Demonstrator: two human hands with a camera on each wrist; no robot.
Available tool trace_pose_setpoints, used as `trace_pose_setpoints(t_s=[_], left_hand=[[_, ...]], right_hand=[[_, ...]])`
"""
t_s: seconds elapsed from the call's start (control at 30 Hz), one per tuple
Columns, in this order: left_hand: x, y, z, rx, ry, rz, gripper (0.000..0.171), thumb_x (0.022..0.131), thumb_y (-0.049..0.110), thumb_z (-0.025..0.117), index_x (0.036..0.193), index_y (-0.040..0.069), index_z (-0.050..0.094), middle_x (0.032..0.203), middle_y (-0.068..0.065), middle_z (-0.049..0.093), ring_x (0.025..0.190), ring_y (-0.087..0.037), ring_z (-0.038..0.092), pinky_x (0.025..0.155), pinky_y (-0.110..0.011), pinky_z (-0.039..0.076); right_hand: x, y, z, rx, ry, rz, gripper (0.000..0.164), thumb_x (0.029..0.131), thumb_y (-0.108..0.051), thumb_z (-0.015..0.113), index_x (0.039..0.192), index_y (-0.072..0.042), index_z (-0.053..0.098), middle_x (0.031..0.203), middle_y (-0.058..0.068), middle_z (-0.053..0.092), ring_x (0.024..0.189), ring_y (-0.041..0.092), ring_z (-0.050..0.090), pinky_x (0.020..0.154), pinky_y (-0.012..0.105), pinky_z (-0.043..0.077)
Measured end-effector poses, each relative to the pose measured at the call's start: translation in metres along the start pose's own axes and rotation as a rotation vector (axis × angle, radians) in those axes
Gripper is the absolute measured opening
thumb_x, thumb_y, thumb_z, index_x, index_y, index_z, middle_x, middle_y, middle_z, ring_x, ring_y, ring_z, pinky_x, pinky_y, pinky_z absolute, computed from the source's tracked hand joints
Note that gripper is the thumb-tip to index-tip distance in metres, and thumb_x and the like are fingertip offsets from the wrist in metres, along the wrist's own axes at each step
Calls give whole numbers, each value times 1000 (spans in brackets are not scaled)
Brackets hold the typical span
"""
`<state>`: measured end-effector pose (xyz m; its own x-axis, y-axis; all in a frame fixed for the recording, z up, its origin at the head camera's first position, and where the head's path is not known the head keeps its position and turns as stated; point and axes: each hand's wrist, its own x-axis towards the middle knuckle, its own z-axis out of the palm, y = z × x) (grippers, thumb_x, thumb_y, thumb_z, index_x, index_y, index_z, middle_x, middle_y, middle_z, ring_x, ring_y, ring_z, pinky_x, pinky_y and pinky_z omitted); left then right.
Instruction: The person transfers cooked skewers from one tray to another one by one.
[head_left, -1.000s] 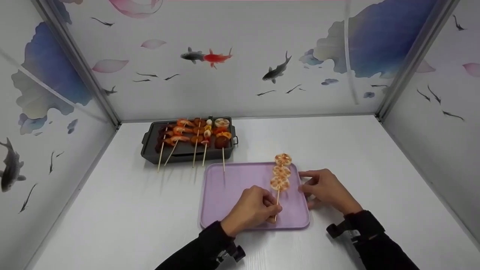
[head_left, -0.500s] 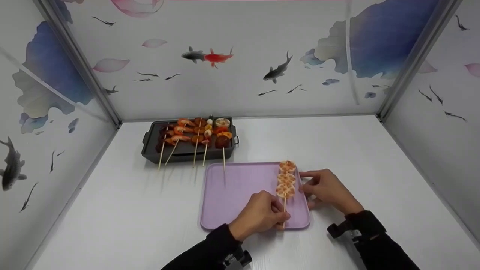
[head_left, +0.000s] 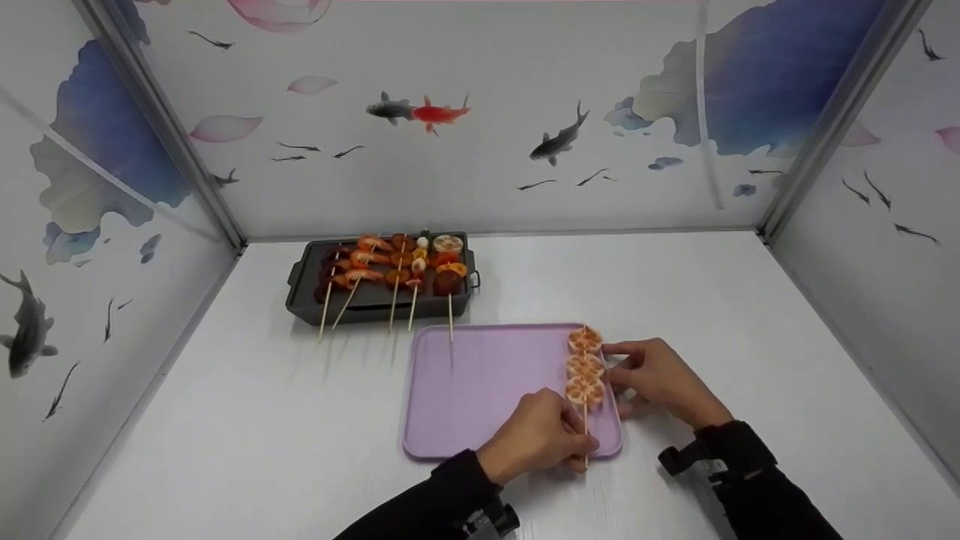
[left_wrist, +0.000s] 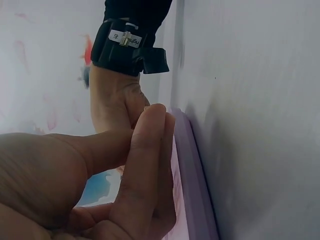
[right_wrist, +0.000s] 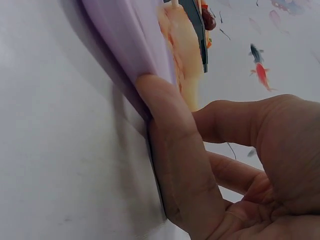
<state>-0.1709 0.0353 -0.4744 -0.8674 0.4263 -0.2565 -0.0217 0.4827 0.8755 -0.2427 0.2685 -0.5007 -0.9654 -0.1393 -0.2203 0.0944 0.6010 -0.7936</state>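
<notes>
Left fingers (head_left: 574, 442) pinching skewer (head_left: 585, 367), along tray's right edge (head_left: 617, 431)

The left hand (head_left: 537, 435) hides part of the thin pale wooden stick (head_left: 585, 418), which I can't pick out from the left wrist. The right hand (head_left: 664, 381) covers a stretch of the rim of the lilac rectangular tray (head_left: 465, 390); seen from the right wrist, one cream-and-orange round slice (right_wrist: 186, 45) is a blur. Both black sleeves (head_left: 424, 504) run out of the head view. The small dark brown morsels (head_left: 327, 276) on the black rectangular grill pan (head_left: 301, 292) beat me.
</notes>
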Motion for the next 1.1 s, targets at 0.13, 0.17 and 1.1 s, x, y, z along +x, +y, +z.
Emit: trace_pose_setpoints(t_s=[0.13,0.17,1.1], left_hand=[[2,2,4,15,-6,16,17,80,18,84,67,16,73,57,0,71,55,-13,72,42,-19,38],[3,2,5,18,-9,21,18,80,19,84,67,16,73,57,0,71,55,-13,72,42,-19,37],[12,2,16,86,-2,55,21,79,23,85,63,16,74,50,1,66,40,-9,61,41,-21,43]], right_hand=[[-1,-1,-1,67,-27,-4,54,86,-23,78,136,-13,62,97,9,74,81,21,69,62,35,59],[-2,-1,-1,84,-35,-2,54,85,-22,78,136,-13,62,97,10,74,80,22,69,62,36,59],[-26,-7,-6,102,-199,-7,78,79,-13,83,147,-6,46,107,17,65,90,22,67,69,40,62]])
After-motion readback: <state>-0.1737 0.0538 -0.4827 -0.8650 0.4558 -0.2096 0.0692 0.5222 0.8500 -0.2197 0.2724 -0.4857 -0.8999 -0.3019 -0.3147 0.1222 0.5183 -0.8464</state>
